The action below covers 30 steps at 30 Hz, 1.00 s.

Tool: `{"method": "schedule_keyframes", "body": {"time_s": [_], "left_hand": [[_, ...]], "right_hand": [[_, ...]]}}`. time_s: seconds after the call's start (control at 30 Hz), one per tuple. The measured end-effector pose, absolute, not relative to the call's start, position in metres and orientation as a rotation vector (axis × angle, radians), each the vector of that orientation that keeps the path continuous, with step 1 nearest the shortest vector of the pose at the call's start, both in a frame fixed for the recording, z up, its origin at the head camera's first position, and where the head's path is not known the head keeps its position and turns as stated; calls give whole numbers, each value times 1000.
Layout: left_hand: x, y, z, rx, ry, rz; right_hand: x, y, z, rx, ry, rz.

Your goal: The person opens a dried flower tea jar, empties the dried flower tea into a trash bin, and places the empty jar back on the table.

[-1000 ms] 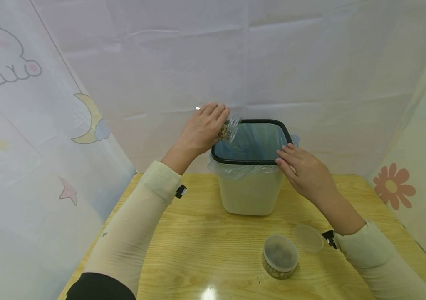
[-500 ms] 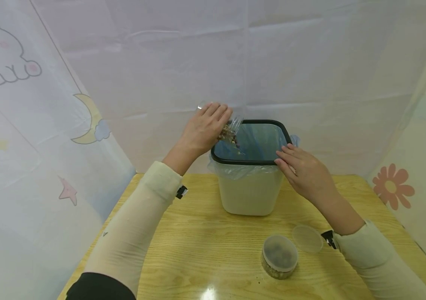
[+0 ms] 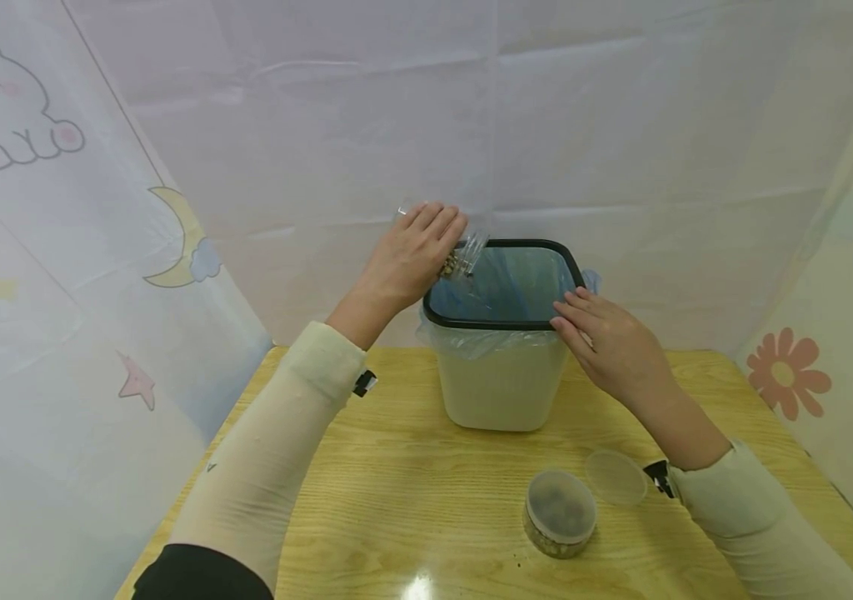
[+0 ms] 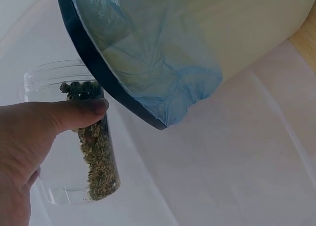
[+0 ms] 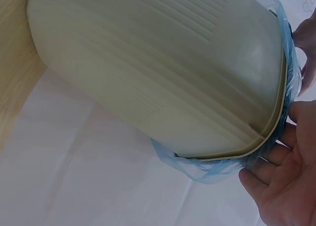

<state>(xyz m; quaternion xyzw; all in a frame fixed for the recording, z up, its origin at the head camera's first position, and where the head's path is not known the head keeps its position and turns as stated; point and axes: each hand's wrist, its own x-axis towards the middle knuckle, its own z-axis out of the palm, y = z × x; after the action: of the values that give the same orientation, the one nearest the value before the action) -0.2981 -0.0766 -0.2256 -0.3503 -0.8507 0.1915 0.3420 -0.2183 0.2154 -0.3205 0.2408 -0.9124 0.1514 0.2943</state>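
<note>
My left hand (image 3: 407, 260) grips a clear jar (image 3: 474, 252), tilted with its mouth over the left edge of a pale trash bin (image 3: 501, 383). In the left wrist view, dried plant bits (image 4: 101, 169) lie along the jar's lower side, and my thumb presses its wall. A thin blue bag (image 3: 520, 279) lines the bin under a black rim frame (image 3: 497, 323). My right hand (image 3: 617, 343) rests its nearly straight fingers on the rim's right front corner. In the right wrist view, fingertips (image 5: 254, 167) touch the bag's folded edge.
A second round container (image 3: 561, 510) with a translucent top stands on the wooden table (image 3: 389, 492) in front of the bin. Beside it lies a loose round lid (image 3: 617, 477). A few dark crumbs sit near that container. A pale sheet (image 3: 321, 150) hangs behind the table.
Half a second ago bits were dropping from the jar's mouth into the bin; now few show there. The jar has shifted slightly up. My right hand has stayed put.
</note>
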Motion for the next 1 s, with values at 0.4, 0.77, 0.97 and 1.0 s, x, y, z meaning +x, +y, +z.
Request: {"method": "schedule_keyframes", "body": {"time_s": [0.4,0.77,0.97,1.0], "left_hand": [[-297,-74,-224,-905,-2217,505],[-297,-74,-226,-914,-2166,506],[-299,-74,-226,-911,-2156,514],[-299,-75,-226,-909,-2155,517]], "right_hand": [[-218,215,-321,644,-2411,409],[-218,215,-321,635,-2413,409],[-219,215,-321,632,-2410,415],[-219,215,-321,630,-2411,413]]}}
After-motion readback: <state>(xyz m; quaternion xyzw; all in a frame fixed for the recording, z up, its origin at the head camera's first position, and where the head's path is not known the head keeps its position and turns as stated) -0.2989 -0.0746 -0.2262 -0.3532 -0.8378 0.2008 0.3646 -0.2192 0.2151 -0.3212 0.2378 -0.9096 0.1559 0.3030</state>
